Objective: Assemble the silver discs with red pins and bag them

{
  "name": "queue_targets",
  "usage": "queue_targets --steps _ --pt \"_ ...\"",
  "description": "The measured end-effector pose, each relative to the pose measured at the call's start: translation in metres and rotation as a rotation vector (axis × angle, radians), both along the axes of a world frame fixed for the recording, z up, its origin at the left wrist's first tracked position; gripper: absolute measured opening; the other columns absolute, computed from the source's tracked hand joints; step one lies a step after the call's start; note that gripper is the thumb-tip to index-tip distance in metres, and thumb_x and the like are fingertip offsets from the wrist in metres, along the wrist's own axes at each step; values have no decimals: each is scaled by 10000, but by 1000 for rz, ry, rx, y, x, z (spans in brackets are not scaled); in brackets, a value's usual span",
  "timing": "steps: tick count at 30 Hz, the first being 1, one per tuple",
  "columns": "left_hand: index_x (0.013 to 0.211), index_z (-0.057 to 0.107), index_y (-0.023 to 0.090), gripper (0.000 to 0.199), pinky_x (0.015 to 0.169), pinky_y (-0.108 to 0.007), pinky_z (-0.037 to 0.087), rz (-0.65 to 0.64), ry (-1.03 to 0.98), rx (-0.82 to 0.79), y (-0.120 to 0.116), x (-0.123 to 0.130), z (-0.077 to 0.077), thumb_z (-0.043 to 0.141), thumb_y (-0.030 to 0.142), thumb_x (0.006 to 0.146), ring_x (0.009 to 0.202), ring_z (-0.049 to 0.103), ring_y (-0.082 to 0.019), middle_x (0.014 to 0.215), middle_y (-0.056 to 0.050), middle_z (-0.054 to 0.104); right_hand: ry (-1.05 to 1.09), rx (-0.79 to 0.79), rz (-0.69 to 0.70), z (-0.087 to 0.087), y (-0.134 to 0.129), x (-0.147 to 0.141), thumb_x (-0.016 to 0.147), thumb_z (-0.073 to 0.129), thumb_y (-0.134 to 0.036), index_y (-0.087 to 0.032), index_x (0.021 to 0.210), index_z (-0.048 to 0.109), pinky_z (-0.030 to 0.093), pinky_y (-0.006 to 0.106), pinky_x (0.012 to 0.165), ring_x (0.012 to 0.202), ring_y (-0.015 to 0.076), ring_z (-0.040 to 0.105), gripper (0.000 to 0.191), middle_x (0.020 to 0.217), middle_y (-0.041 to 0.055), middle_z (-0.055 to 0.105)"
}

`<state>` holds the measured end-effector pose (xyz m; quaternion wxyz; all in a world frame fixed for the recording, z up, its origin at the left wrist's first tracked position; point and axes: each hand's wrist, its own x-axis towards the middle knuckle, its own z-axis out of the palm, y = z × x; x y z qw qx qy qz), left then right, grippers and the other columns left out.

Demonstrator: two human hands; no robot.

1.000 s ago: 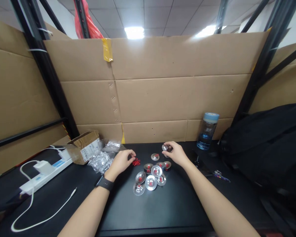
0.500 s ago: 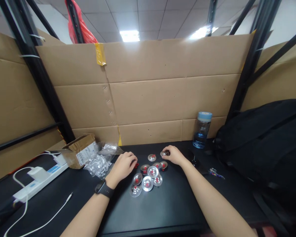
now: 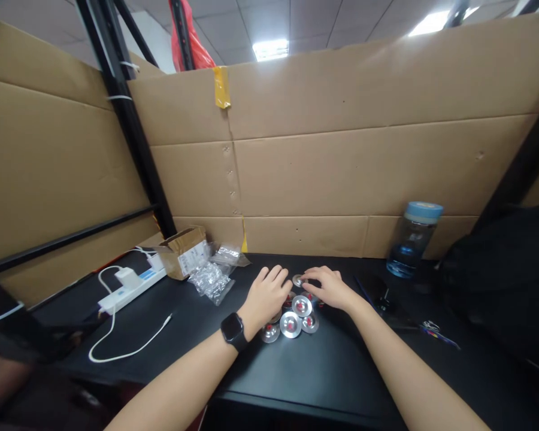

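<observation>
Several small shiny metal discs with red middles, shaped like finger cymbals, lie bunched on the black table (image 3: 287,374). One disc (image 3: 301,306) overlaps the others near the middle of the bunch, with another disc (image 3: 290,324) in front of it. My left hand (image 3: 268,294), a black watch on its wrist, rests over the left side of the bunch, fingers bent and slightly apart, covering some discs. From the right comes my right hand (image 3: 330,288), thumb and forefinger apart. Its fingertips are at a single disc (image 3: 298,280) at the back. What lies under either palm is hidden.
On the left are an opened cardboard box (image 3: 187,254), crumpled clear plastic bags (image 3: 212,280) and a white power strip (image 3: 132,291) with a white cable (image 3: 130,358). A blue-lidded bottle (image 3: 413,239), a small bunch of keys (image 3: 438,332) and a black bag (image 3: 503,287) are right.
The view has turned left. My left hand has moved right onto the discs. My right hand has shifted left to the single back disc, and its pinch on another disc has opened.
</observation>
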<state>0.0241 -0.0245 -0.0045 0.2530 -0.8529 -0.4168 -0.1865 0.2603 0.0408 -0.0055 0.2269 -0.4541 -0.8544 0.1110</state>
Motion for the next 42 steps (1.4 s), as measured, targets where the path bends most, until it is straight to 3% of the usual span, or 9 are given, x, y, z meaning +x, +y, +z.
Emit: queue_targets --steps 12,18,27,36,42 --pt "1015 668 185 133 1034 -478 388 3 19 34 6 -2 -6 538 162 1000 1285 518 -307 1249 -125 643 74 -60 21 -8 3 -6 929 632 -365 -311 1109 794 418 548 991 1181 362 637 247 1261 83 743" --pt "1028 656 185 137 1000 -459 390 15 5 49 7 -3 -6 540 129 982 1241 533 -302 1169 -117 656 328 -97 77 -2 5 -6 907 636 -307 -226 1000 806 497 424 1002 1080 279 704 211 1152 102 772" --pt "1185 611 170 197 895 -447 394 22 -47 81 7 2 -4 564 265 1019 1090 584 -279 1065 -94 690 728 -351 81 11 -11 -12 758 826 -447 -148 958 773 612 390 868 922 284 782 363 947 120 816" --pt "1111 610 176 152 891 -439 374 -18 -46 101 5 2 -4 488 248 1057 1071 603 -256 1085 -83 708 799 -561 102 7 -20 -23 626 936 -404 -151 881 749 578 304 641 761 244 763 405 820 88 800" --pt "1063 619 180 149 892 -440 374 -21 -48 94 4 2 -4 483 238 1049 1052 600 -258 1028 -80 705 783 -504 140 5 -22 -28 679 910 -394 -166 891 705 594 329 710 795 248 771 373 817 62 785"
